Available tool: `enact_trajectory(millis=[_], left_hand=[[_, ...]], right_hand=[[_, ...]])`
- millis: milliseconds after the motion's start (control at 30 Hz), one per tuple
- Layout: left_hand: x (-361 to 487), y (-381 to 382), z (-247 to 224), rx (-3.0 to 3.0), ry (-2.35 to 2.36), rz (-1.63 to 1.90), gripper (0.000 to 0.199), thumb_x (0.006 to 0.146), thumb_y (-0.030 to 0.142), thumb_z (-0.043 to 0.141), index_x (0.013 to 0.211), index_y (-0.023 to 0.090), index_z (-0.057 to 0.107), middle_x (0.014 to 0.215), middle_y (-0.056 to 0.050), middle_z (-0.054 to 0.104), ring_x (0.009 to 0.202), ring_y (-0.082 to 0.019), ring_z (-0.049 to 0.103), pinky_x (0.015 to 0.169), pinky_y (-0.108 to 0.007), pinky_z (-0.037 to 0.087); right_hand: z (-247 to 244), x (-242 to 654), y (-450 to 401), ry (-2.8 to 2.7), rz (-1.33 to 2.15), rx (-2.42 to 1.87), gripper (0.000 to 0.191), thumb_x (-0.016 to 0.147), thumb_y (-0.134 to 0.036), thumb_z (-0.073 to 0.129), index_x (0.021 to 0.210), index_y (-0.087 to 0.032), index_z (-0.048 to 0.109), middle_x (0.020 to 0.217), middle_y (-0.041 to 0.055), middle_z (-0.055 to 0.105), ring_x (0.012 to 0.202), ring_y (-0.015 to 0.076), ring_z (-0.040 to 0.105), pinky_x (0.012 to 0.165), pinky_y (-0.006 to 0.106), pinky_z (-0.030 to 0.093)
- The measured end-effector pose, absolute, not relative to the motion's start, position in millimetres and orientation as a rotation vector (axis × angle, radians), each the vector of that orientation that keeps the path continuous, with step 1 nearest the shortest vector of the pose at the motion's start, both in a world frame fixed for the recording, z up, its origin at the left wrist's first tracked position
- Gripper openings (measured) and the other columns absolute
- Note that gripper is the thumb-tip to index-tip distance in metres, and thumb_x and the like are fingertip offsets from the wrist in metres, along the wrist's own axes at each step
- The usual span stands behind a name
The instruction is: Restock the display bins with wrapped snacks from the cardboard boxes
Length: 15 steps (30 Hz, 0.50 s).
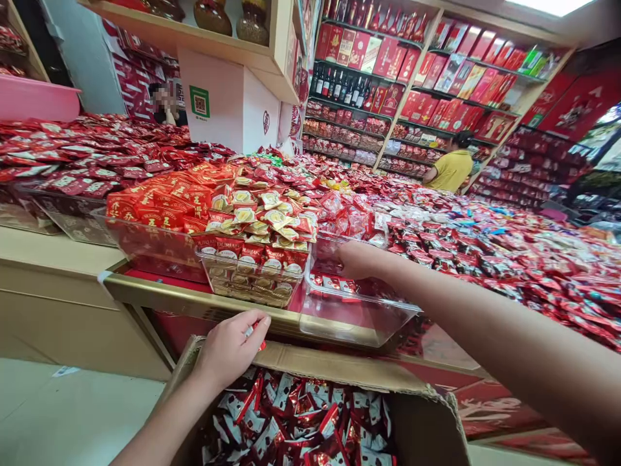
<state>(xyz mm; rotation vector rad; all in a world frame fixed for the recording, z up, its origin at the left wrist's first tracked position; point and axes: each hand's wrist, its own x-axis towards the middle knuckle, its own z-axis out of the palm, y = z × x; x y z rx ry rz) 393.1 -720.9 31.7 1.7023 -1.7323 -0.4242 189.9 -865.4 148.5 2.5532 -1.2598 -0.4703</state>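
Note:
My left hand (235, 346) is closed above the near edge of an open cardboard box (334, 362). Red and white bits of a wrapped candy show between its fingers. Inside the box lie many red and white wrapped candies (291, 421). My right hand (359, 260) reaches down into a clear plastic bin (359, 317), its fingers curled and their tips hidden. A short row of wrapped candies (334, 283) lies under that hand at the back of the bin; the front part shows bare plastic.
To the left stand a bin of durian packets (257, 259) and one of red-orange packets (160, 213). Loose candies (475, 246) heap across the counter to the right. A gold counter edge (194, 301) runs in front. A person in yellow (451, 169) stands by the back shelves.

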Motion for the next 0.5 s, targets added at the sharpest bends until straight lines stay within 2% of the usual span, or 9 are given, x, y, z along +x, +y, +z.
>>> enact_trajectory(millis=[100,233,367,433,500], left_hand=[[395.0,-718.6,31.5,1.621,-1.637,-0.5,0.027,0.076,0.04,0.043,0.092,0.025,0.058,0.067,0.003,0.061,0.06,-0.013,0.056,0.056,-0.019,0.04],[384.2,-699.5,49.6,1.313,-1.351,-0.853,0.039,0.076,0.04,0.047,0.111,0.022,0.046,0.06,0.005,0.053,0.047,-0.008,0.044,0.049,-0.018,0.037],[355.6,-672.5,75.3,0.984,-1.043,-1.433,0.064,0.069,0.061,0.043,0.121,0.025,0.037,0.077,-0.002,0.061,0.034,-0.002,0.029,0.034,-0.017,0.029],[345.0,-664.4,77.9,0.996,-0.837,-1.576,0.064,0.064,0.064,0.047,0.116,0.027,0.044,0.075,-0.002,0.062,0.035,-0.004,0.035,0.034,-0.017,0.033],[343.1,-662.2,72.8,1.124,-0.669,-1.596,0.056,0.058,0.057,0.059,0.105,0.027,0.055,0.067,0.0,0.063,0.04,-0.009,0.046,0.041,-0.021,0.042]], right_hand=[[176.3,187.7,-857.0,-1.302,-0.414,2.558,0.019,0.064,-0.023,0.049,0.076,-0.014,0.06,0.071,0.0079,0.061,0.061,0.0153,0.053,0.045,0.022,0.031],[211.2,179.8,-806.6,-1.328,0.118,2.693,0.01,0.068,-0.026,0.048,0.067,-0.017,0.051,0.057,-0.0005,0.051,0.048,0.0085,0.04,0.042,0.02,0.028],[186.7,190.7,-735.3,-0.969,0.522,2.925,0.003,0.072,-0.017,0.047,0.069,-0.017,0.048,0.066,0.0001,0.053,0.056,0.0084,0.042,0.049,0.019,0.033],[165.0,199.3,-713.6,-0.614,0.467,3.005,0.007,0.075,-0.017,0.046,0.07,-0.016,0.051,0.07,0.0023,0.055,0.059,0.0103,0.044,0.052,0.021,0.036],[155.0,202.6,-710.8,-0.405,0.377,3.057,0.013,0.078,-0.021,0.045,0.069,-0.016,0.053,0.07,0.0025,0.056,0.06,0.0112,0.047,0.053,0.022,0.037]])
